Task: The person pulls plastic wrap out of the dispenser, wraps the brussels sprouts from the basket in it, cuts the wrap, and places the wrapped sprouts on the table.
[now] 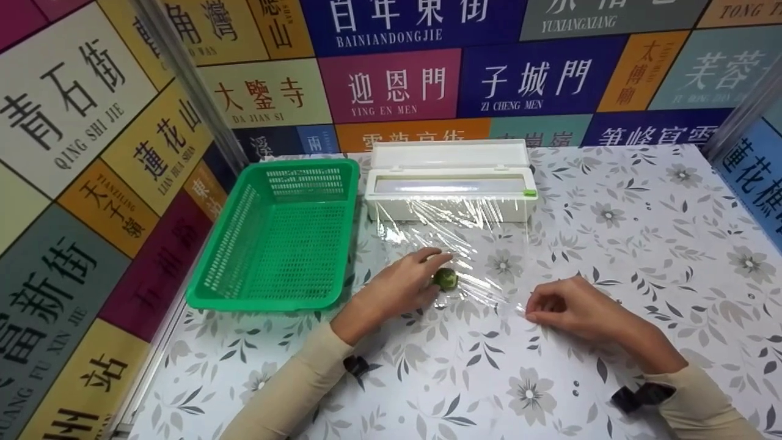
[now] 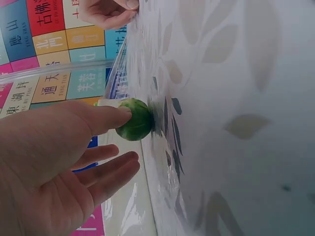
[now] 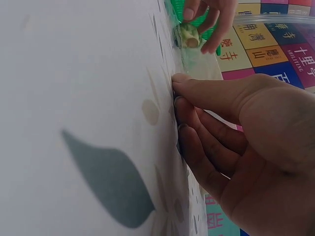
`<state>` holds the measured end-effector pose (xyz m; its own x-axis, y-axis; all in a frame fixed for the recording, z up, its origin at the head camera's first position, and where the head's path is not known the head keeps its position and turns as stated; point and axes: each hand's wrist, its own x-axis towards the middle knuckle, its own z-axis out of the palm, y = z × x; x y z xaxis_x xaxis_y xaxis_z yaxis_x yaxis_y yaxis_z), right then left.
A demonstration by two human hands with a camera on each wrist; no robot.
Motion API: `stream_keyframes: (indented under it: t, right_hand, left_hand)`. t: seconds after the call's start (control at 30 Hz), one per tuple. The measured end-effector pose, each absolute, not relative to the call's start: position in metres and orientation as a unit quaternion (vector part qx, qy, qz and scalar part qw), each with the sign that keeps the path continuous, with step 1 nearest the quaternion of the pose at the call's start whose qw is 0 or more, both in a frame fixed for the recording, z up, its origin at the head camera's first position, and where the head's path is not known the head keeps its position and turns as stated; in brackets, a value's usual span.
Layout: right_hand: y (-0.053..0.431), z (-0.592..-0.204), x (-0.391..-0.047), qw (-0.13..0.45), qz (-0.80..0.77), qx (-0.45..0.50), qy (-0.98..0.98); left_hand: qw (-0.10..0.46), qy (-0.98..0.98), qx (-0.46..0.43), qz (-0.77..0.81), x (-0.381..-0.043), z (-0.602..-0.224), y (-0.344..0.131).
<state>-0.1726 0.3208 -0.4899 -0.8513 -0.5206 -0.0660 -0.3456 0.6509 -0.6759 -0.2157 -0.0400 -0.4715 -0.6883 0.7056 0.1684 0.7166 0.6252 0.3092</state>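
Note:
A clear sheet of plastic wrap (image 1: 482, 235) runs from a white wrap dispenser (image 1: 452, 211) over the patterned tabletop. On the film sits a small round green vegetable (image 1: 447, 279), like a Brussels sprout, with a pale cut end visible in the right wrist view. My left hand (image 1: 406, 281) is beside it. In the left wrist view the thumb tip touches the vegetable (image 2: 135, 119), while the visible fingers are extended and apart from it. My right hand (image 1: 574, 308) pinches the film's near right corner between thumb and fingertips, low at the table surface.
A green perforated basket (image 1: 351, 244) stands left of the dispenser. The dispenser's lid (image 1: 449, 154) is raised at the back. Printed panels (image 1: 391, 85) wall in the table behind and at the sides. A green tab (image 1: 529, 192) marks the dispenser's right end.

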Motion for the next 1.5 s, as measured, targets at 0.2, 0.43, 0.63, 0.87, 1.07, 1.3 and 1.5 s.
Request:
stream_keyframes:
  t: [0.2, 0.43, 0.63, 0.87, 1.07, 1.3, 1.5]
  right_hand:
    - [0.321, -0.49, -0.172, 0.125, -0.342, -0.246, 0.898]
    - [0.321, -0.49, -0.171, 0.119, -0.347, -0.25, 0.896]
    - [0.32, -0.49, -0.171, 0.12, -0.349, -0.25, 0.895]
    - [0.321, -0.491, -0.171, 0.118, -0.349, -0.251, 0.895]
    - [0.322, -0.49, -0.171, 0.116, -0.347, -0.248, 0.897]
    - [0.323, -0.491, -0.172, 0.111, -0.345, -0.248, 0.898]
    - [0.322, -0.492, -0.173, 0.104, -0.341, -0.256, 0.899]
  left_hand:
    - [0.048, -0.901, -0.388, -0.189, -0.199, -0.474, -0.064]
    - [0.051, -0.909, -0.371, -0.184, -0.182, -0.48, -0.088]
    - [0.069, -0.901, -0.372, -0.211, -0.17, -0.49, -0.105]
    - [0.132, -0.895, -0.368, -0.216, -0.17, -0.499, -0.118]
    - [0.076, -0.923, -0.298, -0.231, -0.168, -0.493, -0.116]
    - [0.129, -0.929, -0.31, -0.158, -0.169, -0.497, -0.111]
    - [0.218, -0.921, -0.319, -0.056, -0.173, -0.503, -0.108]
